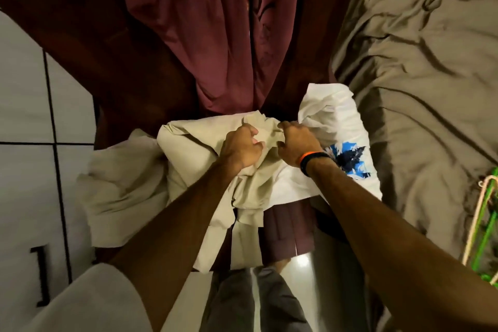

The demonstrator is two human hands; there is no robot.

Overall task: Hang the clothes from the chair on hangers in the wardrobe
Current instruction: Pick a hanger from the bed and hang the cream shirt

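My left hand point(241, 147) and right hand point(295, 144) both clutch the beige shirt point(194, 140) on the piled chair. A rumpled bed point(417, 62) lies to my right.

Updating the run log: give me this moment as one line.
left hand: grips beige garment | right hand: fingers curled on same garment, beside white printed shirt | hangers: on bed, untouched

Rumpled grey-brown bedsheet point(420, 67) at right, maroon curtain point(215, 35) ahead, white tiled floor point(24, 105) at left.
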